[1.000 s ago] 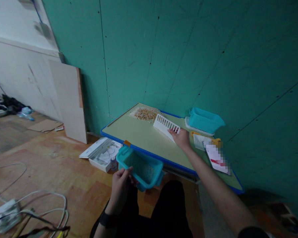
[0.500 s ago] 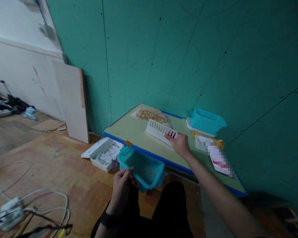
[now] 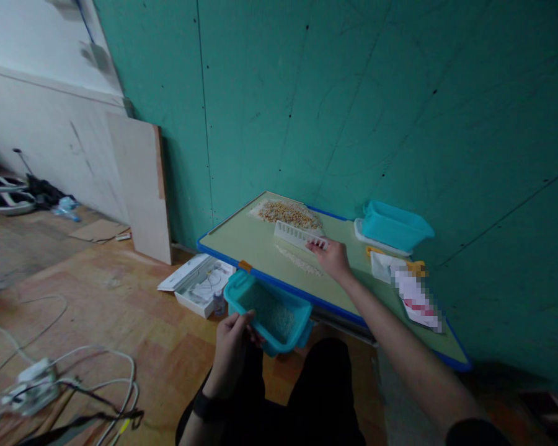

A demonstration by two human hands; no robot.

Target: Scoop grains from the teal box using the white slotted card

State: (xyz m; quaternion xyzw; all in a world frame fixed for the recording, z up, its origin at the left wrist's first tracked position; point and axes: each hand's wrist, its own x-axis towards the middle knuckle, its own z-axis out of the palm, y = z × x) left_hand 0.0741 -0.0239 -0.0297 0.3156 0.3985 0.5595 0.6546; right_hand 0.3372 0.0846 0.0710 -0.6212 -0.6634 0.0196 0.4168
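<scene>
My right hand (image 3: 330, 257) is closed on the end of a white slotted plastic strip (image 3: 298, 236), held over the table just in front of a pile of yellowish kernels and pale grains (image 3: 288, 214). A thin line of white grains (image 3: 300, 260) lies on the tabletop nearer to me than the strip. My left hand (image 3: 235, 337) grips the near rim of a turquoise plastic tub (image 3: 302, 322). The tub hangs below the table's front edge, with whitish grains (image 3: 276, 314) spread over its bottom.
The pale green table (image 3: 232, 241) has a blue edge. At its right stand a second turquoise tub (image 3: 397, 226), a white cloth (image 3: 380, 265) and a blurred-out packet (image 3: 416, 300). An open white box (image 3: 195, 303) and a power strip (image 3: 35, 387) with cables lie on the floor.
My right hand has drawn the slotted strip away from me, toward the pile, baring the line of white grains. My left hand still holds the tub; the view has shifted slightly.
</scene>
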